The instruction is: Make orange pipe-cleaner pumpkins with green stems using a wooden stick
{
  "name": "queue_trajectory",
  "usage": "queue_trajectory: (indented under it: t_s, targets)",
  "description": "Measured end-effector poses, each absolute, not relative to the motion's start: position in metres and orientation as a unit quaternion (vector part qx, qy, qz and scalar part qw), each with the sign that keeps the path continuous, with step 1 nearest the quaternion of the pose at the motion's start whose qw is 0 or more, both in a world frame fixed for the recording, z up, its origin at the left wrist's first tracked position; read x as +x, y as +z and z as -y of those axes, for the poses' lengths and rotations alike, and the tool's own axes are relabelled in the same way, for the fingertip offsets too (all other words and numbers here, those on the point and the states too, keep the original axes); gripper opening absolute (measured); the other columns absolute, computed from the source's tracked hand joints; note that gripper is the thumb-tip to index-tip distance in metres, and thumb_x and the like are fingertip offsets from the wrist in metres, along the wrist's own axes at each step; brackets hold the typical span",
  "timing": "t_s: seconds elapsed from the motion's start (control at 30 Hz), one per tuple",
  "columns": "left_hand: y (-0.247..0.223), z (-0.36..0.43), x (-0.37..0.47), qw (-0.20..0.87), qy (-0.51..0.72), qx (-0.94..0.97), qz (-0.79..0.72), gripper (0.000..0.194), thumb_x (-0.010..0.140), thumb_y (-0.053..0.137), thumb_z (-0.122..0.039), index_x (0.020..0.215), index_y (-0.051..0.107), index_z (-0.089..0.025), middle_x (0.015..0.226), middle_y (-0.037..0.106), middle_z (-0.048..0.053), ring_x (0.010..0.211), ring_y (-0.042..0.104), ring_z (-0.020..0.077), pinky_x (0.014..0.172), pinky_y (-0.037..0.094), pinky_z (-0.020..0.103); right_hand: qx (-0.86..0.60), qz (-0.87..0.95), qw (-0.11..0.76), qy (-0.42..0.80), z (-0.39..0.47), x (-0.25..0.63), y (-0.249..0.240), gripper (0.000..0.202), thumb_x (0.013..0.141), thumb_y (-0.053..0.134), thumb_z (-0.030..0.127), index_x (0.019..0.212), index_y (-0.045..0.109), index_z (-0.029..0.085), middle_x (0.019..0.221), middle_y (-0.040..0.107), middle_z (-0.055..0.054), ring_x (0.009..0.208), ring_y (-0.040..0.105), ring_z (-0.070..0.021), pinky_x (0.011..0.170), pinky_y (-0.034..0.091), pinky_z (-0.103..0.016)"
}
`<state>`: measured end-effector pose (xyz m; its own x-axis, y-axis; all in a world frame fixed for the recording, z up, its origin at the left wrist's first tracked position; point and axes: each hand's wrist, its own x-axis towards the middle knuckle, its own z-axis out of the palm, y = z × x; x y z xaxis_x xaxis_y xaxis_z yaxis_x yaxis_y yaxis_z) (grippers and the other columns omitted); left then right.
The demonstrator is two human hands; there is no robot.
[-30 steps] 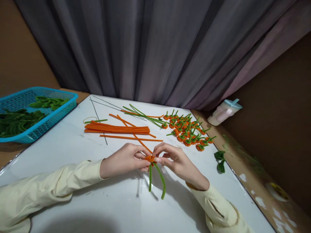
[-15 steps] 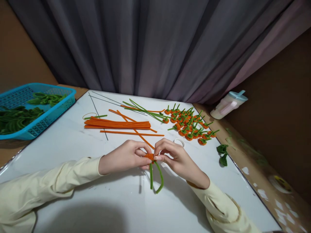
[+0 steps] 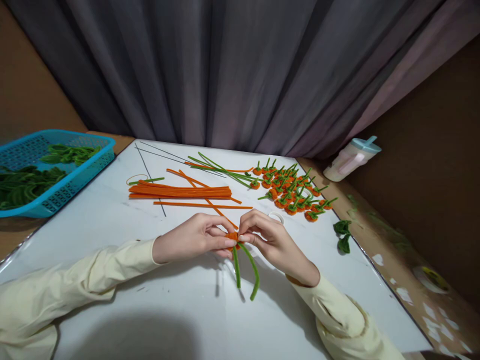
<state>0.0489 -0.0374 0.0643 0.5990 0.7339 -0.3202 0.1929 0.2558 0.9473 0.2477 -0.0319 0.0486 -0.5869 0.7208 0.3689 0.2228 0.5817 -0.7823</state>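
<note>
Above the near middle of the white table, both hands pinch one small orange pipe-cleaner ball (image 3: 233,240), with two green pipe-cleaner ends (image 3: 255,280) hanging below it. My left hand (image 3: 202,236) is closed on its left side, thumb in front. The fingertips of my right hand (image 3: 268,240) are pinched together at its right edge; the fingers hide much of the ball. Just beyond lies a bundle of orange pipe cleaners (image 3: 180,191), with loose orange ones around it. Green pipe cleaners (image 3: 221,169) lie crossed farther back.
Several finished orange pieces with green stems (image 3: 288,192) are grouped at the back right, near a white ring (image 3: 276,217). Green leaf shapes (image 3: 343,235) lie at the right edge. A blue basket (image 3: 75,182) holds green leaves on the left. A lidded cup (image 3: 352,157) stands at the right.
The orange ball has turned slightly in my fingers and risen a little. Its green ends have swung to the right and now spread farther apart. Both hands keep their pinch.
</note>
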Motion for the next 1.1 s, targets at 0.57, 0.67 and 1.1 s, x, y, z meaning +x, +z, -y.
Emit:
queue_trajectory:
  t_s: [0.57, 0.67, 1.1]
  targets:
    - [0.067, 0.043, 0.054, 0.654, 0.240, 0.575, -0.429, 0.020, 0.078, 0.061, -0.030, 0.090, 0.056, -0.015, 0.078, 0.071, 0.004, 0.073, 0.067, 0.0168, 0.067, 0.049, 0.024, -0.285, 0.831, 0.359, 0.315, 0.034, 0.251, 0.052, 0.008, 0.089, 0.051, 0.017, 0.082, 0.056, 0.019, 0.083, 0.057, -0.005, 0.079, 0.054, -0.0149, 0.070, 0.044, -0.027]
    - [0.066, 0.043, 0.055, 0.646, 0.248, 0.578, -0.432, 0.018, 0.076, 0.062, -0.027, 0.089, 0.057, -0.015, 0.076, 0.069, 0.003, 0.073, 0.066, 0.0162, 0.067, 0.049, 0.024, -0.290, 0.826, 0.365, 0.317, 0.034, 0.251, 0.053, 0.009, 0.089, 0.052, 0.020, 0.082, 0.057, 0.019, 0.082, 0.057, -0.005, 0.079, 0.054, -0.0150, 0.070, 0.044, -0.027]
    - [0.054, 0.045, 0.052, 0.436, 0.304, 0.756, -0.381, 0.008, 0.081, 0.054, -0.019, 0.084, 0.060, -0.014, 0.058, 0.046, -0.006, 0.048, 0.035, 0.0046, 0.045, 0.030, 0.015, -0.280, 0.819, 0.356, 0.353, 0.032, 0.252, 0.054, 0.007, 0.087, 0.055, 0.024, 0.083, 0.058, 0.019, 0.085, 0.060, -0.005, 0.080, 0.057, -0.0153, 0.070, 0.046, -0.027]
